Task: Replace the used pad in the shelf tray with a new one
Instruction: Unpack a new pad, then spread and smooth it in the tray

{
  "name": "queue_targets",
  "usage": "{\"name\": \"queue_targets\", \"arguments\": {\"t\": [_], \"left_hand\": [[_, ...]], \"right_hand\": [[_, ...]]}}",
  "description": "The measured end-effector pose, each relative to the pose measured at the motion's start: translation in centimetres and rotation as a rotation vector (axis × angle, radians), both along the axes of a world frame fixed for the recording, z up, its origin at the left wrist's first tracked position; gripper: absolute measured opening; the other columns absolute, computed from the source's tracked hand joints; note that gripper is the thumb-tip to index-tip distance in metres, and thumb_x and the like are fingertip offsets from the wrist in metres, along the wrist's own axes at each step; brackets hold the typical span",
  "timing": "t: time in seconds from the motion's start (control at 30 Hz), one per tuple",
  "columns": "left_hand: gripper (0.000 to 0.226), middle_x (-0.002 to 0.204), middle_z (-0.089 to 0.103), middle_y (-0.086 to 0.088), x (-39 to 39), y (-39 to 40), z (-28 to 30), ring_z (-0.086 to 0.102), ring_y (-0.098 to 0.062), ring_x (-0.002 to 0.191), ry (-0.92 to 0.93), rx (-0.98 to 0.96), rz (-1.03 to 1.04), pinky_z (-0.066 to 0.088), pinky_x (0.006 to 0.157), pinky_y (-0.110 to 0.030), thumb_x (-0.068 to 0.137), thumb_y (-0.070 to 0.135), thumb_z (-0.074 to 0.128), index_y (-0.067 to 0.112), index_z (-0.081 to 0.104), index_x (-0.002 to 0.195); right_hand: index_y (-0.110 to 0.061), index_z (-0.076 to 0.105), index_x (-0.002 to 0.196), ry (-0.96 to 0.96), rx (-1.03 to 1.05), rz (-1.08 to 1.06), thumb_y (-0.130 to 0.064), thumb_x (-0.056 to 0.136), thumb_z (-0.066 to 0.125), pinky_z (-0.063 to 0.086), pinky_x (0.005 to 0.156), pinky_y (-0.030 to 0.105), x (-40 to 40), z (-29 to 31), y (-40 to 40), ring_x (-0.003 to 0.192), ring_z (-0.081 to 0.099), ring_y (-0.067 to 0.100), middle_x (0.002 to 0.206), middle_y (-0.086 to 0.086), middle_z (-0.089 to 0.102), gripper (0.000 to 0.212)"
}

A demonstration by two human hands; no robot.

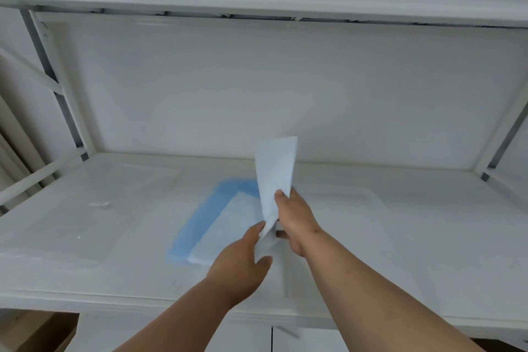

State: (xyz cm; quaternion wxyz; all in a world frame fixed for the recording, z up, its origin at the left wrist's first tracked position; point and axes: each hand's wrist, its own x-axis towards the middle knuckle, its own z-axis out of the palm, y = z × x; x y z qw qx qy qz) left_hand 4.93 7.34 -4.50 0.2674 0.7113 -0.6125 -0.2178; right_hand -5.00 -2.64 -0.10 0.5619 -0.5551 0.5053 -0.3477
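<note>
Above shelf tray [357, 194], at center: folded pad [275, 171] upright, pinched by right hand [294, 220] and left hand [243, 263]. Blue pad [205, 214] flat at 9 o'clock; open room at 3 o'clock. Tray edges faint.

flat pad [205, 226]: we lose its right part behind the raised pad [275, 171].
tray [371, 200]: rim too faint.

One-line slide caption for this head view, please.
Both hands, left and right, hold a folded pale pad upright above the blue-bordered pad lying in the shelf tray.
</note>
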Motion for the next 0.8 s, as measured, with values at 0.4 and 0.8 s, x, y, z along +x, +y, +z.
{"name": "queue_targets", "arguments": {"t": [0.4, 0.8], "left_hand": [[0.042, 0.135, 0.054, 0.009, 4.3, 1.0, -1.7, 0.046, -0.015, 0.127, -0.085, 0.032, 0.302, 0.038, 0.105, -0.033, 0.089, 0.039, 0.056, 0.031, 0.055, 0.13], [0.084, 0.155, 0.019, 0.012, 5.4, 2.5, -2.0, 0.017, -0.017, 0.143, -0.284, 0.214, 0.292, 0.022, 0.111, -0.042, 0.076, 0.075, 0.047, 0.04, 0.022, 0.147]], "right_hand": [[-0.027, 0.055, 0.11, -0.157, 0.231, -0.437, -0.033, 0.097, 0.04, 0.054, 0.077, 0.043, -4.7, -2.5, 1.0, 0.098, 0.061, 0.029, 0.11, 0.004, 0.062, 0.02], [-0.02, 0.043, 0.139, 0.021, -0.11, -0.435, -0.02, 0.1, 0.035, 0.044, 0.102, 0.045, -2.1, -1.6, 2.2, 0.114, 0.055, 0.029, 0.125, 0.005, 0.058, 0.039]]}}
